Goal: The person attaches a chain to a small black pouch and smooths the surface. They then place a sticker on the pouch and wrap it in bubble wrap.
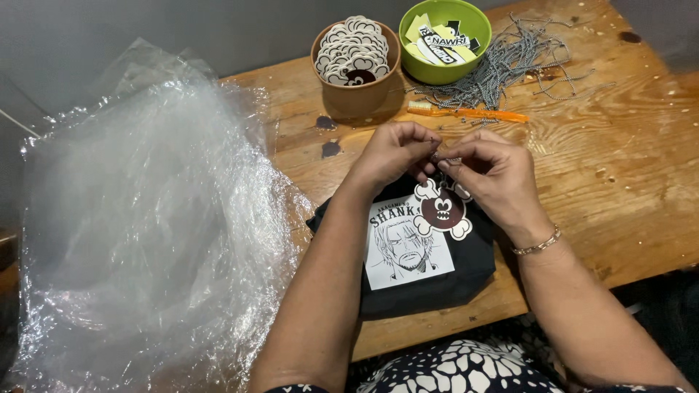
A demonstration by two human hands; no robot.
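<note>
Evidently a skull-shaped tag [443, 209] hangs over the folded black garment [426, 255] at the table's near edge, its small chain pinched between the left hand [393, 153] and right hand [491, 171], fingers closed. Fastening seems underway; closing the clasp needs fine fingertip alignment. Loose chains [510, 62] lie far right.

Soft overhead light is falling evenly, glaring off the crumpled plastic sheet [145, 233]; bowls are casting short shadows; focus is holding sharp.

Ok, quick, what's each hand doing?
Left hand: pinched shut on the small chain.
Right hand: pinched shut on the same chain, skull tag hanging below.
</note>
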